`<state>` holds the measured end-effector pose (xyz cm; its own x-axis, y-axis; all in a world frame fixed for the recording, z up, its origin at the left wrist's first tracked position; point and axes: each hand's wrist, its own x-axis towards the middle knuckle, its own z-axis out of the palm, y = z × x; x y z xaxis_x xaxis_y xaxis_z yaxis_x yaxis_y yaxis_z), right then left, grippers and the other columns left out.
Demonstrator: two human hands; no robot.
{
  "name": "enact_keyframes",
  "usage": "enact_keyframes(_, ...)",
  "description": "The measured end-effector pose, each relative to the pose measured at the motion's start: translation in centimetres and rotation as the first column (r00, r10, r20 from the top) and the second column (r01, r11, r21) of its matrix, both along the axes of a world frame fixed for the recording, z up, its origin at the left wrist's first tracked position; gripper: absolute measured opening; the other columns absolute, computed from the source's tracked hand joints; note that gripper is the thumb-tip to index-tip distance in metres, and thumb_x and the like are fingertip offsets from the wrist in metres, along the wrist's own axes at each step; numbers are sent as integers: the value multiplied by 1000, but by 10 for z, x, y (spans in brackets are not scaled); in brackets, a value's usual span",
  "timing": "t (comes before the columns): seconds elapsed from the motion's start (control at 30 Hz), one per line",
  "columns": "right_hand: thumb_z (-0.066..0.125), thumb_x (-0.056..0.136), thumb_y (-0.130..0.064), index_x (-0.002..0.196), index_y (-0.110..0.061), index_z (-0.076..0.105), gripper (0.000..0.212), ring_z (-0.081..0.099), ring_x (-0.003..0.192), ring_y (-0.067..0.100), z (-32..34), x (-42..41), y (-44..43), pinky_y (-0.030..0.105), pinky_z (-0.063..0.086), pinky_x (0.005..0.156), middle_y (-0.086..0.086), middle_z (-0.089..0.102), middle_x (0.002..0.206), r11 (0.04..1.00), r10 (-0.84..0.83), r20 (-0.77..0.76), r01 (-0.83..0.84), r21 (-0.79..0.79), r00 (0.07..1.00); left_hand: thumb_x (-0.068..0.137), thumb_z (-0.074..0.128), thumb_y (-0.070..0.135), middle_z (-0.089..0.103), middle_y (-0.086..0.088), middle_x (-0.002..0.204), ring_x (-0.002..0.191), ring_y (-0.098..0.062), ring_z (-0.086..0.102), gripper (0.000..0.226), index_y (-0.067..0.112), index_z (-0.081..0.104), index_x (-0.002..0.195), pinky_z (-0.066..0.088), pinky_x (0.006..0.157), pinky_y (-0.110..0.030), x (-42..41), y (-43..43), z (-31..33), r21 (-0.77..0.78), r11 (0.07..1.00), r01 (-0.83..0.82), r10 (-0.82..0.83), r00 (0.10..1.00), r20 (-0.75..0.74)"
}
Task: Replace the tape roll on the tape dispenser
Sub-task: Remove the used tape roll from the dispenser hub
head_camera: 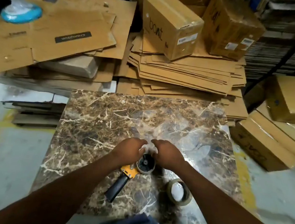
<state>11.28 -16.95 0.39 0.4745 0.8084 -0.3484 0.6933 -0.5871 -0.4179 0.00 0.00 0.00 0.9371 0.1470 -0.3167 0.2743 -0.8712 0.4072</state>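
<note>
A hand-held tape dispenser (128,171) with a yellow frame and a black handle lies on the brown marbled slab (93,124), handle pointing toward me. A tape roll (146,163) sits on its black hub. My left hand (129,151) curls against the left of the dispenser head. My right hand (166,155) curls over the right of the roll. Both hands seem to pinch the clear tape end above the roll, though the fingertips hide the contact. A second roll of clear tape (179,192) lies flat on the slab, to the right of the dispenser and apart from it.
Flattened cardboard (184,73) is stacked behind the slab, with sealed cartons (169,24) on top. More cartons (276,137) stand at the right. A blue fan base (22,12) rests on cardboard at far left. Grey floor with yellow lines surrounds the slab.
</note>
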Motion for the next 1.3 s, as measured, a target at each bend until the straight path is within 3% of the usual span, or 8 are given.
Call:
enact_keyframes(0.2, 63, 86, -41, 151, -15, 33, 76, 50, 124, 31, -31, -25, -10, 42, 43, 99, 9, 48, 145, 996, 77, 110, -72, -43, 991, 103, 52, 32, 56, -10, 150, 138, -33, 50, 57, 17, 44, 158, 42, 113, -46, -17, -13, -27, 127, 988, 87, -88, 996, -3)
enact_keyframes(0.3, 61, 78, -63, 156, -11, 24, 101, 38, 137, 32, -44, -30, -17, 48, 33, 113, 12, 30, 161, 985, 153, 133, -141, -98, 979, 99, 52, 45, 37, -11, 168, 156, -34, 29, 69, 17, 39, 160, 19, 128, -55, -24, -14, -38, 287, 940, 186, -194, 981, 0)
enact_keyframes(0.43, 67, 79, -56, 157, -10, 19, 103, 39, 136, 32, -59, -40, -20, 49, 32, 113, 11, 29, 161, 983, 149, 98, -137, -119, 984, 103, 46, 54, 16, -13, 176, 163, -35, 12, 67, 19, 40, 160, 0, 129, -61, -30, -7, -51, 319, 923, 215, -217, 976, -32)
enact_keyframes(0.67, 71, 80, -39, 152, -11, 26, 90, 56, 114, 33, -67, -45, -14, 45, 42, 97, 12, 54, 137, 995, 81, 86, -76, -67, 993, 103, 50, 55, 19, -10, 176, 163, -32, 12, 51, 25, 64, 142, 2, 128, -62, -22, 11, -55, 220, 960, 176, -161, 983, -84)
enact_keyframes(0.87, 76, 78, -47, 155, -9, 20, 103, 57, 117, 31, -71, -47, -9, 45, 44, 100, 11, 52, 141, 995, 69, 111, -60, -83, 991, 99, 60, 35, 18, -8, 176, 164, -31, 8, 34, 21, 73, 126, 0, 127, -64, -2, -5, -47, 298, 931, 211, -179, 975, -132)
enact_keyframes(1.0, 78, 71, -60, 143, -9, 34, 99, 59, 110, 30, -73, -51, -2, 46, 44, 96, 8, 58, 126, 997, 43, 153, -33, -65, 987, 97, 65, 31, 21, -12, 175, 163, -33, 12, 30, 18, 72, 123, 2, 127, -65, 5, -14, -47, 342, 926, 163, -130, 985, -117)
enact_keyframes(1.1, 74, 73, -63, 136, -12, 39, 88, 57, 114, 28, -77, -53, -4, 50, 35, 107, 6, 57, 127, 998, 49, 198, -42, -39, 979, 95, 69, 36, 23, -16, 174, 162, -37, 15, 47, 15, 64, 136, 5, 126, -67, 7, -15, -50, 383, 909, 162, -127, 985, -117)
enact_keyframes(1.3, 64, 80, -68, 151, -5, 27, 102, 27, 147, 34, -79, -51, -9, 65, 7, 120, 14, 38, 155, 992, 122, 211, -110, -69, 970, 88, 77, 42, 10, -20, 175, 163, -41, 7, 105, 16, 13, 167, 5, 123, -73, 11, -19, -51, 364, 928, 82, -26, 987, -158)
